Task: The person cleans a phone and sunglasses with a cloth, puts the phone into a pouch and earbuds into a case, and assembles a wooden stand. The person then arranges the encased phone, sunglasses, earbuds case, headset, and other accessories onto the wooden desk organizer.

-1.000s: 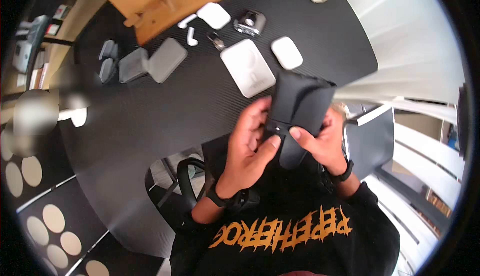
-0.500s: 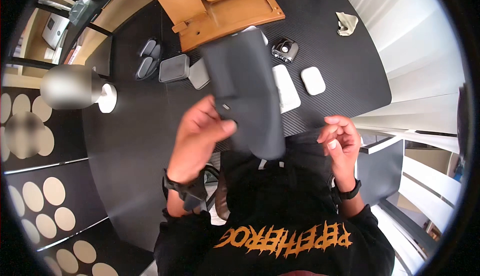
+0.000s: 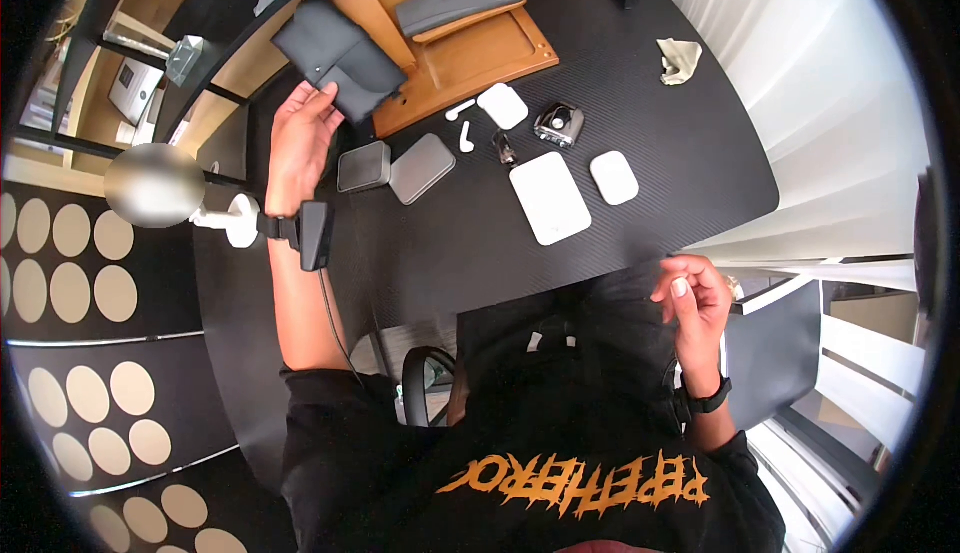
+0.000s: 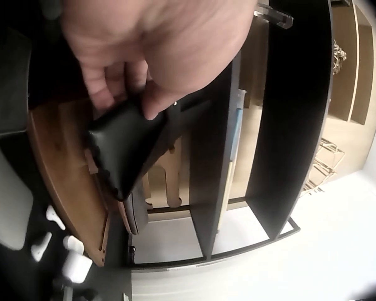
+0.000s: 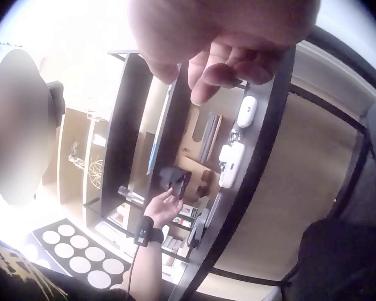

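My left hand (image 3: 300, 143) pinches a black leather-look pouch (image 3: 348, 58) with a small snap, thumb on the near face. In the head view the pouch is held at the back left, overlapping the left end of a wooden desk organizer (image 3: 478, 65). The left wrist view shows the thumb on the pouch (image 4: 122, 147) and the other fingers partly hidden behind it. By the front right table edge, my right hand (image 3: 697, 303) hangs with loosely bent fingers and holds nothing; the right wrist view shows its fingers (image 5: 216, 74) relaxed too.
On the black table lie a grey tin (image 3: 364, 167) and its lid (image 3: 423, 168), a white earbud case (image 3: 503, 106), loose earbuds (image 3: 467, 137), a white rounded slab (image 3: 550, 199), another white case (image 3: 614, 178), a small dark device (image 3: 558, 124) and a crumpled cloth (image 3: 680, 61).
Both hands held the pouch near the body; then the right hand let go. The left hand has carried the pouch forward and left to the organizer, while the right hand stays near the front edge.
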{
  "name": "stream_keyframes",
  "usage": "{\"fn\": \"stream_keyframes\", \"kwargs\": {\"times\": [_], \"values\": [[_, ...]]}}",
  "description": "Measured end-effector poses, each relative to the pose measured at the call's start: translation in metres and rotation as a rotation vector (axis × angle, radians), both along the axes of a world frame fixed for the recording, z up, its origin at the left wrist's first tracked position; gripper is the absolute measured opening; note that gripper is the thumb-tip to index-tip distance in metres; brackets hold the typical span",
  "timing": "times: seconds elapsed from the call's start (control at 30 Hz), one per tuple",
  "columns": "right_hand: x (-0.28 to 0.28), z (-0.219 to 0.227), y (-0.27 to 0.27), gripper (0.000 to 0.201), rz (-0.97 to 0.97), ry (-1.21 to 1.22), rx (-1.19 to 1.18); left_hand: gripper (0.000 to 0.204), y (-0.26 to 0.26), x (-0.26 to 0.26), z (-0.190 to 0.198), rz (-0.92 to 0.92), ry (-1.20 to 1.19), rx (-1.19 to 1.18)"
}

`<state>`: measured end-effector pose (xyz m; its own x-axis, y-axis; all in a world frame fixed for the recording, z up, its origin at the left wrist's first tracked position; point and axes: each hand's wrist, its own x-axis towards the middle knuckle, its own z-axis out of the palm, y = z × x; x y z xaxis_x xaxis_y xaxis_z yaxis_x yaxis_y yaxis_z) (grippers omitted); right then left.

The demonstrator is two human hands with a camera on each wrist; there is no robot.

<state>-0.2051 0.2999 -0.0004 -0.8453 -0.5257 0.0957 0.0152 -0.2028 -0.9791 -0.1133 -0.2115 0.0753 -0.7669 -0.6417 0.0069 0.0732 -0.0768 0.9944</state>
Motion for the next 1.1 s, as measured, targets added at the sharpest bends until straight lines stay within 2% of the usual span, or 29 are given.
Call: {"fn": "stream_keyframes", "kwargs": {"times": [0.13,0.3,0.47,0.53,0.67,0.73,0.83,1.1], "values": [[-0.002,-0.002,0.014,0.021,-0.040,-0.002,0.047,0.010,-0.015,-0.015,0.008,0.013,-0.026,-0.072],[-0.005,-0.002,0.020,0.019,-0.078,-0.046,0.079,0.016,-0.048,-0.030,0.000,0.011,-0.032,-0.174],[-0.007,-0.001,0.022,0.019,-0.087,-0.035,0.086,0.024,-0.045,-0.046,-0.007,0.029,-0.033,-0.269],[-0.007,-0.002,0.023,0.019,-0.092,-0.037,0.084,0.028,-0.047,-0.053,-0.017,0.102,-0.085,-0.323],[-0.006,-0.002,0.024,0.019,-0.104,-0.051,0.102,0.029,-0.051,-0.055,-0.027,0.126,-0.051,-0.373],[-0.006,-0.003,0.024,0.019,-0.099,-0.064,0.113,0.036,-0.052,-0.059,-0.031,0.272,-0.030,-0.567],[-0.006,-0.005,0.022,0.019,-0.098,-0.056,0.125,0.046,-0.042,-0.058,-0.033,0.366,0.031,-0.524],[-0.005,-0.004,0.021,0.019,-0.061,-0.069,0.152,0.055,-0.047,-0.049,-0.047,0.380,-0.039,-0.614]]}}
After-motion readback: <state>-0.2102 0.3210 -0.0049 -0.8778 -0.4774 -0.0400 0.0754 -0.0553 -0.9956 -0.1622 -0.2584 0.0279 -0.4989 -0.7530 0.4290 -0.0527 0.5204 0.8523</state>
